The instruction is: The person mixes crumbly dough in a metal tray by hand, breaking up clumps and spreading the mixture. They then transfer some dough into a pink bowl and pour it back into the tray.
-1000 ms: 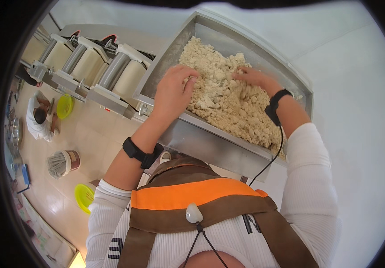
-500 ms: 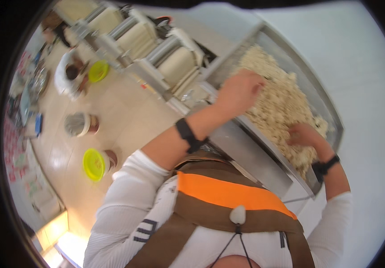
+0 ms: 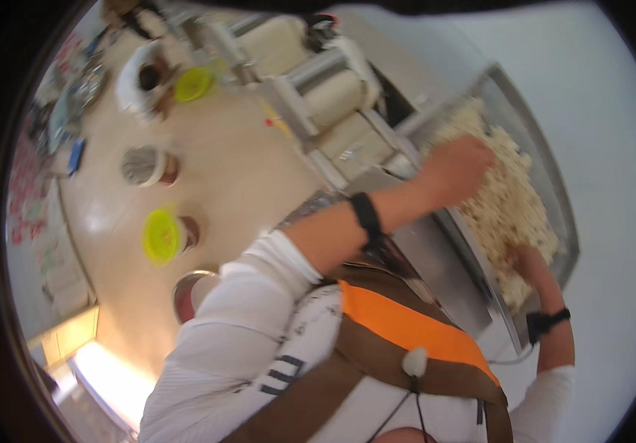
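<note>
The left hand (image 3: 457, 168) is pressed down into the crumbly pale dough (image 3: 506, 210), fingers curled into the mass so that it seems closed on a clump of it, though the fingertips are buried and hidden. A black wristband (image 3: 367, 219) sits on that forearm. The right hand (image 3: 528, 260) rests lower in the same heap, near the close end; whether its fingers are apart or together I cannot tell, since the dough covers them. Its wrist carries a black band (image 3: 548, 321) too. The dough fills a long metal trough (image 3: 554, 196) with sloping steel walls. Beyond the trough, just beside its far end, stand cream-coloured rollers (image 3: 336, 92) of a machine. Well apart, on the beige floor (image 3: 237, 177), sit two yellow-green bowls (image 3: 161, 235) and a metal cup (image 3: 141, 164).
</note>
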Demonstrator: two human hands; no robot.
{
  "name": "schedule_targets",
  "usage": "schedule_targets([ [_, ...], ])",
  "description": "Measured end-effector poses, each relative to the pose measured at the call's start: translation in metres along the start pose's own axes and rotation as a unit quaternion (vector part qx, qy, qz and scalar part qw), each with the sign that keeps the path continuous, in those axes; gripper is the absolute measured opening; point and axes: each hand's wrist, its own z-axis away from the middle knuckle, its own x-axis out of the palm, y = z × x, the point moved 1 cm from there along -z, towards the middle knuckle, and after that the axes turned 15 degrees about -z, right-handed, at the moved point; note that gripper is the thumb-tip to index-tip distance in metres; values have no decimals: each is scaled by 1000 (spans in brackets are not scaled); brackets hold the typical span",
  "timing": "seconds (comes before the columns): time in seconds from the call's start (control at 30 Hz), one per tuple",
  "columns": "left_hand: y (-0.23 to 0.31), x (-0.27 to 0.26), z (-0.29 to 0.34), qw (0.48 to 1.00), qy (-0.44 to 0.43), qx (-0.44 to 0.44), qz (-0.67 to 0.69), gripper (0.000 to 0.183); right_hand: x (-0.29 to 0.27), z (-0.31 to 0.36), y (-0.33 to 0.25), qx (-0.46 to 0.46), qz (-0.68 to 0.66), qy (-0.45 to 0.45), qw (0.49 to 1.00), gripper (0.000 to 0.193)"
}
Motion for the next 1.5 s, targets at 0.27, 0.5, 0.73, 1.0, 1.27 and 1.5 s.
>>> schedule_targets([
  [0.27, 5, -6, -10, 999, -10, 36, -2, 11, -17, 16, -9, 17, -135, 227, 964, 27],
  [0.5, 8, -5, -11, 999, -32, 24, 7, 11, -17, -15, -41, 60, -19, 202, 977, 27],
  [0.73, 5, -5, -11, 998, -43, 27, -22, 12, 0, -48, -38, -76, -170, 75, 980, 69],
  [1.0, 5, -4, -10, 999, -44, 15, 4, 10, 8, -44, -16, 40, -83, -84, 992, 57],
  [1.27, 7, -7, -12, 998, -63, 4, -4, 10, 2, -42, -9, -105, 213, 115, 965, 45],
  [1.5, 6, -7, -11, 999, -45, 9, -10, 11, -48, -61, 47, 198, 187, -2, 962, 47],
])
